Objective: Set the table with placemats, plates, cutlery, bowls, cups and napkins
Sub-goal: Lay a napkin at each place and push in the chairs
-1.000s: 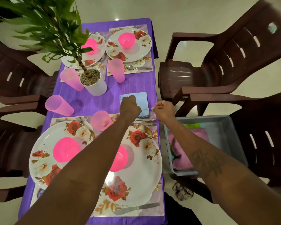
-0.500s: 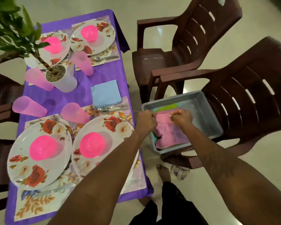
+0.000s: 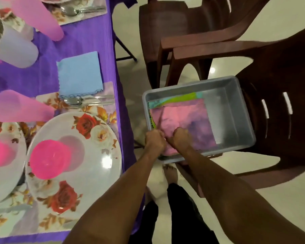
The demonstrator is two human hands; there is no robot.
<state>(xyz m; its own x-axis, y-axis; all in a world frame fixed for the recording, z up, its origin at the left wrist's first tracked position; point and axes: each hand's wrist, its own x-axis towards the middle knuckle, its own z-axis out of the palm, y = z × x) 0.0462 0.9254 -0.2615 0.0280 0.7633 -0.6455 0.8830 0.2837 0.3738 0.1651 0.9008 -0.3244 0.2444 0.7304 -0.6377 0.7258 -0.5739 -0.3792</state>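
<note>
Both hands are down in the grey tub (image 3: 225, 111), and I read them the same way: my left hand (image 3: 155, 140) and my right hand (image 3: 180, 138) sit knuckles up and almost touching, fingers curled and pinching the near edge of the pink napkin (image 3: 188, 120). A crease runs up the cloth from the left hand. Starting from the far left, a white pot (image 3: 14, 50) stands on the purple-covered counter (image 3: 81, 39), with one pink cup (image 3: 37, 18) behind it and another pink cup (image 3: 21, 108) nearer to me. Below them lies a floral plate (image 3: 88, 138) with a pink bowl (image 3: 48, 159) on it, resting on a flowered placemat (image 3: 48, 219); a second plate and bowl are cut off at the left edge. Just beyond the plate, a spoon and other cutlery (image 3: 88, 101) lie across the placemat, and a blue napkin (image 3: 80, 73) lies flat touching them on the far side. Right of the counter, the tub sits on the seat of a brown chair (image 3: 280, 85), with the pink napkin on top of a green and a teal napkin (image 3: 181, 98) whose edges peek out along its far side. A second brown chair (image 3: 174, 23) stands farther back, just beside the first.
</note>
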